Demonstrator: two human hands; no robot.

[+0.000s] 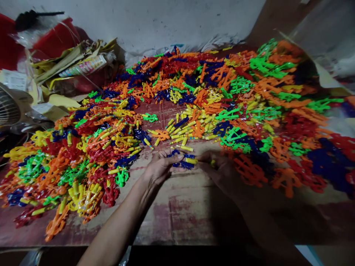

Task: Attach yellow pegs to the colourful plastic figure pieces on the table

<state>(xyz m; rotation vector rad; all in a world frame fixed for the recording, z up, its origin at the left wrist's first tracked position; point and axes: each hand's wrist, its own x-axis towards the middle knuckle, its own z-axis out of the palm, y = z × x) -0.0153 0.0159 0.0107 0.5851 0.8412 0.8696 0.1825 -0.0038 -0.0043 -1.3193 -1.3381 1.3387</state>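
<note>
Near the table's middle, my left hand point(162, 164) is closed round a dark blue plastic piece point(183, 163), its thumb on top. A small yellow tube point(191, 160) lies against the blue piece. From the other side my right hand point(217, 166) pinches the outer end of this tube; its fingers are partly in shadow. Another bit of yellow shows by the right fingers, too small to name. Just beyond my hands lies a loose heap of yellow tubes point(184, 129) with coloured bands, beside an orange plastic piece point(159, 134).
Piles of orange, red, green, blue and yellow plastic pieces point(91, 147) cover the left, back and right of the worn table point(163, 221). At the left stand a fan point(12, 107), papers point(74, 66) and a red container point(58, 38). A wall point(172, 22) rises behind.
</note>
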